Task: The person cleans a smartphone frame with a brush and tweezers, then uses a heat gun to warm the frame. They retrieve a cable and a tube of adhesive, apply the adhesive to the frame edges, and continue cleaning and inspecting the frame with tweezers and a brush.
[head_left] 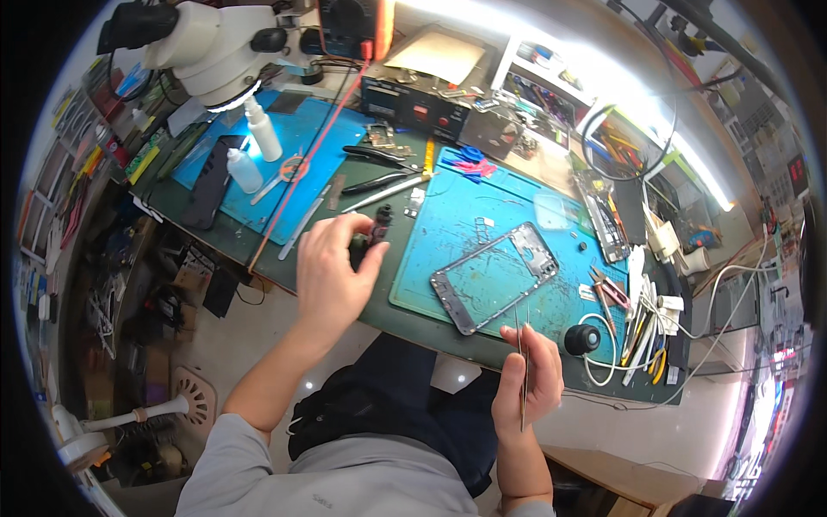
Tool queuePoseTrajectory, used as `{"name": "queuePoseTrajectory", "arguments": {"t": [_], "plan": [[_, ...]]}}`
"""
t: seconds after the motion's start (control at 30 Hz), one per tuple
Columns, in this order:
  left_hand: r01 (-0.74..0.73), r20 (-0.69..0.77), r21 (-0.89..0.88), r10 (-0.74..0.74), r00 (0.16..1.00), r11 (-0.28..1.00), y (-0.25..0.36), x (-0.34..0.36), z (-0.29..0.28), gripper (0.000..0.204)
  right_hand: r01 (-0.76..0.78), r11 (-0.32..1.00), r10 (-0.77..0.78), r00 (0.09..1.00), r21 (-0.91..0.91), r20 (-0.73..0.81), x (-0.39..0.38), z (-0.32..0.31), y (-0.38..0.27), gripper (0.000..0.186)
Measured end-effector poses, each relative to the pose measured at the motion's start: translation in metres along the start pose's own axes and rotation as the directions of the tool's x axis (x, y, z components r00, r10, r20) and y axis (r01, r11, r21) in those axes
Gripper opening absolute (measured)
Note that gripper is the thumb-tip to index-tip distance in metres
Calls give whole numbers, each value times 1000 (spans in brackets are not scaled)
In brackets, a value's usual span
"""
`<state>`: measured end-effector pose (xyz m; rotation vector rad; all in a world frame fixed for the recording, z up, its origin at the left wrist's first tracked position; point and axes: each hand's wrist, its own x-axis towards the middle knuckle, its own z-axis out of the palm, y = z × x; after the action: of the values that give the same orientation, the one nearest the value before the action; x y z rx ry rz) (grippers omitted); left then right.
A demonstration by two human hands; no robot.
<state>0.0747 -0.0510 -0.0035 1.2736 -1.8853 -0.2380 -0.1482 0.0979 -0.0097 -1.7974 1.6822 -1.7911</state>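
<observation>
- Nearest, the pale floor (413, 372) is seen beneath a seated person in a grey shirt (362, 478) and dark trousers.
- Tweezers (523, 388) are grasped in the fingers of the right hand (536, 376), tips pointed away from the body, near the bench's front edge.
- A small dark cylindrical object (381, 226) is pinched between the thumb and fingers of the left hand (332, 271), above the dark green bench (379, 317).
- A bare phone frame (456, 302) is laid at a slant on the right-hand blue mat (431, 241), whose surface is scuffed and dark-marked.
- To its right, a black round knob (581, 339) with a white cable is placed.
- A second blue mat (332, 129), on the left, is occupied by two white bottles (265, 138) and a dark phone (214, 185).
- Behind, a microscope (202, 56) and a black boxy device (413, 105) are seen.
- Farthest, white shelving (508, 62) is lit by a bright strip light (702, 172).
</observation>
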Motion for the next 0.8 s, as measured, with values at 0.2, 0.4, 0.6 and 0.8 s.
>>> {"name": "queuePoseTrajectory", "arguments": {"t": [0.2, 0.4, 0.6, 0.8], "plan": [[88, -18, -82, -90, 996, 993, -6, -7, 10, 57, -44, 999, 43, 999, -31, -12, -13, -25, 8, 26], [40, -135, -69, -49, 990, 997, 8, -16, 9, 61, -37, 998, 37, 999, 43, 6, -15, -32, 15, 27], [-341, -47, -90, 338, 940, 936, 46, -57, 9, 45, -85, 977, 86, 996, 194, 0, -19, -36, 19, 28], [-209, 238, 76, 186, 953, 975, 86, -44, 27, 91, -110, 977, 107, 994, 185, 25, -19, -41, 20, 34]]}}
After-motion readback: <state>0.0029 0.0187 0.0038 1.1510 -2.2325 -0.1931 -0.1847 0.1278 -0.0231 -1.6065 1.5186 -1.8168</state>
